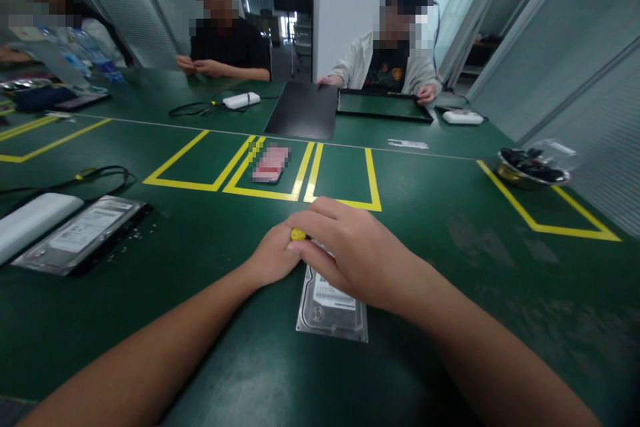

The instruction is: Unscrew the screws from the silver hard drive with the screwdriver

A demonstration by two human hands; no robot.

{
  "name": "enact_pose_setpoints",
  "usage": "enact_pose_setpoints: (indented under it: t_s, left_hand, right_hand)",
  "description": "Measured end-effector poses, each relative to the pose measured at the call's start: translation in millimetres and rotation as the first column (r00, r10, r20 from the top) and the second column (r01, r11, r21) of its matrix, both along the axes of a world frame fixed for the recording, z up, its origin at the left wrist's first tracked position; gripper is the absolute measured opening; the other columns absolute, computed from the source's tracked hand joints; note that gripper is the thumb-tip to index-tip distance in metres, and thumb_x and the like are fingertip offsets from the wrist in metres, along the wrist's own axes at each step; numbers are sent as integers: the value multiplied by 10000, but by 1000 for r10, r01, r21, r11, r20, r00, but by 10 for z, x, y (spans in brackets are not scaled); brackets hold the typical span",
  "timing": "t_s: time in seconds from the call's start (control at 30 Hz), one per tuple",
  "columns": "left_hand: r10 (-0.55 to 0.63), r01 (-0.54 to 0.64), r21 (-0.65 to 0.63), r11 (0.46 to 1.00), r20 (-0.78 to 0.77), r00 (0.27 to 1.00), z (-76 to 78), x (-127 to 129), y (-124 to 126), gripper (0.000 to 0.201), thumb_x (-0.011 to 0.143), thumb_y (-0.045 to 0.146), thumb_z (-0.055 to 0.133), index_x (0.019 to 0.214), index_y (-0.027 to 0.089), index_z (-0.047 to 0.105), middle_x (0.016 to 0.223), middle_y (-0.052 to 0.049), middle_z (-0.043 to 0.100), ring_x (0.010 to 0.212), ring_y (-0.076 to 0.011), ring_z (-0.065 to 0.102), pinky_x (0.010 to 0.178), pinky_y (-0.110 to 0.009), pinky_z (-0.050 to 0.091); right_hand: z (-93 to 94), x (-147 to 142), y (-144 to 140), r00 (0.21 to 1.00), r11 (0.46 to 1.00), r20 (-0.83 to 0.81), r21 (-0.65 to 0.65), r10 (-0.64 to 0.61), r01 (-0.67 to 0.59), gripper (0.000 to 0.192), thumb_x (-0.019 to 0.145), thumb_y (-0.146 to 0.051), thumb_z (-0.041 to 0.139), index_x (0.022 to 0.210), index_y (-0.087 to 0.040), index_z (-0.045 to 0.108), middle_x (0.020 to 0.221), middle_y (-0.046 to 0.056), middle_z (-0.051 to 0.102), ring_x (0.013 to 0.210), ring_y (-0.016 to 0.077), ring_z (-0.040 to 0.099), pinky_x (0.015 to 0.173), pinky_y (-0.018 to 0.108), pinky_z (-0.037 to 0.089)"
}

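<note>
A silver hard drive (333, 310) with a white label lies on the green table, close in front of me. My right hand (350, 250) is over its far part, thumb and fingers closed round a yellow-handled screwdriver (299, 234). Only the rounded yellow end shows clearly; its tip is hidden. My left hand (275, 253) rests at the drive's far left side, touching or almost touching my right hand. Its fingers are mostly covered, so their grip on the drive cannot be made out.
Another hard drive (93, 230) lies left, by a white power bank (37, 220) and scattered small screws. Beyond are yellow tape outlines and a pink phone (271, 163). A metal bowl (533, 173) of dark parts stands right. Opposite, a person handles a black panel (303, 110) and frame (385, 117).
</note>
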State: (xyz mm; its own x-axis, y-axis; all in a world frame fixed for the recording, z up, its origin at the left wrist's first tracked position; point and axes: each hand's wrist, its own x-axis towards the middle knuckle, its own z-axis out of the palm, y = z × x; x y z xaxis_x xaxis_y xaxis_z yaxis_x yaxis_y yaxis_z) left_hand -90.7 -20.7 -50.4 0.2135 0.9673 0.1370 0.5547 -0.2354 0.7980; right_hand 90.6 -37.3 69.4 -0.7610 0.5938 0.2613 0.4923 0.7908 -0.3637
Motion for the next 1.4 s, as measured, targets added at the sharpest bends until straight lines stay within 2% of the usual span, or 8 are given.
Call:
enact_pose_setpoints:
  t_s: [0.1, 0.3, 0.43, 0.6, 0.77, 1.1, 1.27, 1.4]
  left_hand:
    - [-76, 78, 25, 997, -63, 995, -27, -10, 25, 164, 885, 307, 518, 924, 173, 604, 926, -47, 665, 850, -218, 606, 752, -328, 488]
    - [-91, 90, -19, 996, -53, 994, -57, -19, 54, 155, 885, 321, 556, 911, 174, 596, 823, -7, 650, 717, -163, 572, 642, -268, 426]
    - [-88, 88, -26, 996, -14, 996, -60, -6, 48, 164, 877, 312, 564, 949, 170, 604, 824, -9, 638, 714, -160, 562, 627, -260, 412]
    - [-86, 86, -30, 996, -2, 996, -47, 1, 51, 175, 880, 302, 559, 981, 169, 614, 862, -15, 648, 738, -162, 565, 648, -264, 422]
    - [-68, 67, -49, 997, -19, 998, -35, 2, 65, 182, 881, 295, 548, 972, 156, 622, 893, -32, 669, 775, -177, 592, 675, -282, 442]
    - [-62, 61, -41, 997, -26, 998, -29, 6, 68, 157, 872, 275, 552, 941, 158, 631, 893, -28, 663, 766, -170, 586, 674, -279, 440]
    - [-61, 61, -37, 997, -19, 998, -45, 3, 68, 168, 877, 295, 555, 950, 161, 625, 896, -29, 668, 778, -176, 595, 674, -279, 445]
    - [-62, 61, -59, 996, -10, 998, -23, 11, 65, 169, 877, 299, 556, 945, 159, 622, 871, -25, 664, 768, -172, 591, 661, -274, 445]
  right_hand:
    - [-3, 29, 45, 997, 997, -40, 32, -67, 68, 254, 971, -241, 473, 1184, -155, 581, 1012, 77, 632, 905, 180, 565, 785, 294, 424]
    - [14, 93, 154, 988, 991, -129, 91, -88, 100, 199, 950, -183, 468, 1049, -127, 632, 981, 86, 644, 901, 183, 577, 802, 306, 440]
    - [-13, 111, 191, 972, 980, -209, 136, -112, 142, 223, 942, -181, 474, 1050, -143, 665, 1049, 105, 612, 919, 183, 574, 818, 320, 459]
    - [-39, 112, 210, 964, 978, -254, 168, -82, 127, 262, 927, -132, 477, 1098, -115, 674, 1033, 112, 625, 936, 180, 584, 834, 321, 470]
    - [-67, 105, 241, 948, 978, -310, 168, -71, 128, 214, 937, -209, 537, 1059, -144, 699, 1006, 92, 640, 920, 176, 601, 817, 313, 482]
    - [-52, 141, 246, 951, 981, -308, 170, -35, 91, 246, 949, -141, 459, 1087, -137, 663, 1077, 83, 700, 1012, 182, 625, 900, 324, 471]
    - [-78, 123, 255, 934, 972, -351, 192, -63, 138, 177, 927, -209, 560, 1013, -140, 699, 1024, 91, 652, 946, 176, 607, 836, 303, 478]
    - [-78, 138, 262, 944, 977, -329, 189, -33, 101, 211, 944, -160, 489, 1018, -144, 687, 1007, 84, 674, 934, 174, 611, 837, 308, 479]
